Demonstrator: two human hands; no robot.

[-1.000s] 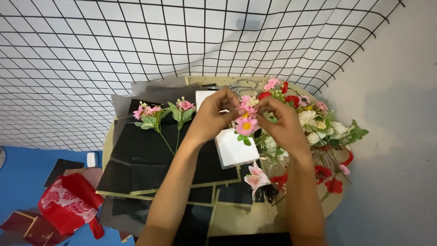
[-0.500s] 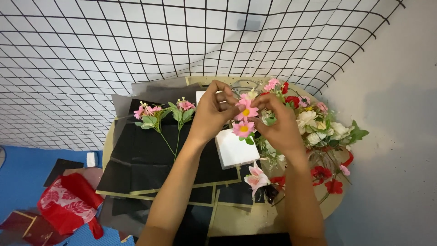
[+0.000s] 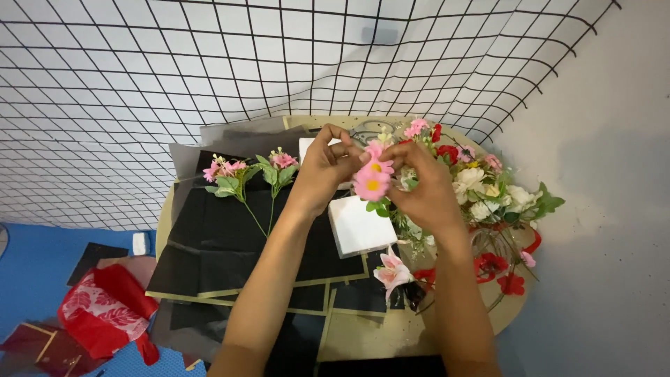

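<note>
Pink flower sprig point(image 3: 372, 178) pinched at frame centre between left hand point(image 3: 326, 169) and right hand point(image 3: 422, 188) (fingertips closed on it). Held above white foam block point(image 3: 359, 227) on round tabletop point(image 3: 363, 335).

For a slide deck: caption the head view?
Left hand and right hand hold pink daisies over a round table.

Both forearms run off the bottom edge of the frame. The right hand point(image 3: 422, 192) covers the stems of the pink flowers point(image 3: 372, 178), so its grip on them cannot be made out. The left hand point(image 3: 324, 171) hides part of the white block point(image 3: 357, 227). At lower left, the red bag point(image 3: 105, 311) and a dark box point(image 3: 28, 345) are cut by the frame's edge. The scissors point(image 3: 370, 130) at the table's far rim are half hidden behind the fingers.
</note>
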